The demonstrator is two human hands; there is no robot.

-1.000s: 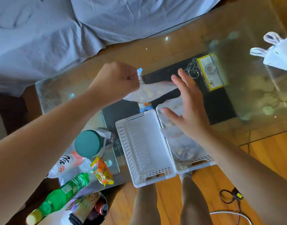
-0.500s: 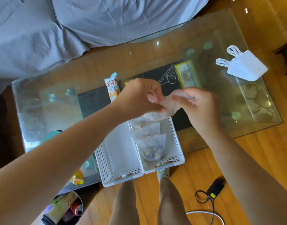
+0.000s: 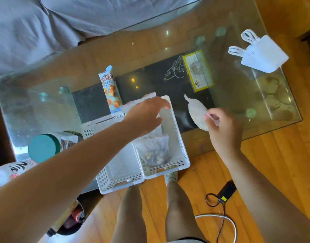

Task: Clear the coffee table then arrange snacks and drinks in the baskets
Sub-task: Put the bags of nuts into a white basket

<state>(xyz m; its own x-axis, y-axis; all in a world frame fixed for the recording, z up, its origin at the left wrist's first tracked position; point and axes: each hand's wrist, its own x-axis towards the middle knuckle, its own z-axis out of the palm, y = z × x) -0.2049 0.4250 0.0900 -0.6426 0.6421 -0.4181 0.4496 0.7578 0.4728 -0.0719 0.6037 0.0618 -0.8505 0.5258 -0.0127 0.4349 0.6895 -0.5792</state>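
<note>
Two white perforated baskets stand side by side at the glass coffee table's near edge. The left basket looks empty. In the right basket lies a clear bag of nuts, with another clear bag behind it, mostly under my left hand. That hand reaches over the right basket's far end with its fingers stretched out. My right hand pinches a whitish plastic snack bag just right of the basket, above the table. A blue-and-orange snack packet lies beyond the left basket.
A teal-lidded jar and a white-pink bottle stand at the table's left end. A white bag sits at the far right. A bin of cans is on the floor below left, a charger and cable by my legs.
My hands have separated: the left let go of the whitish bag and moved over the right basket, while the right carried the bag off to the right.
</note>
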